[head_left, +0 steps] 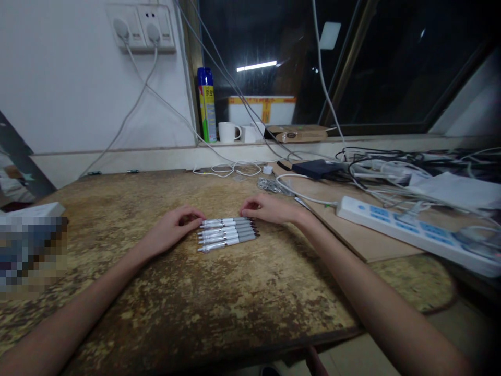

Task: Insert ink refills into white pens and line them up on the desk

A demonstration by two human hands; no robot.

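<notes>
Several white and grey pens (227, 234) lie side by side in a neat row on the worn, mottled brown table (219, 303). My left hand (174, 227) rests at the row's left end, fingers curled, fingertips touching the pen ends. My right hand (268, 207) sits at the upper right end of the row, fingers curled down onto the top pen's end. Neither hand lifts a pen off the table.
A white power strip (407, 232) and tangled cables (391, 167) lie on a board at the right. A spray can (207, 104), white mug (227, 131) and cardboard box (297, 133) stand on the window ledge. Wall sockets (141, 27) are above; a blurred object (31, 250) sits at the left.
</notes>
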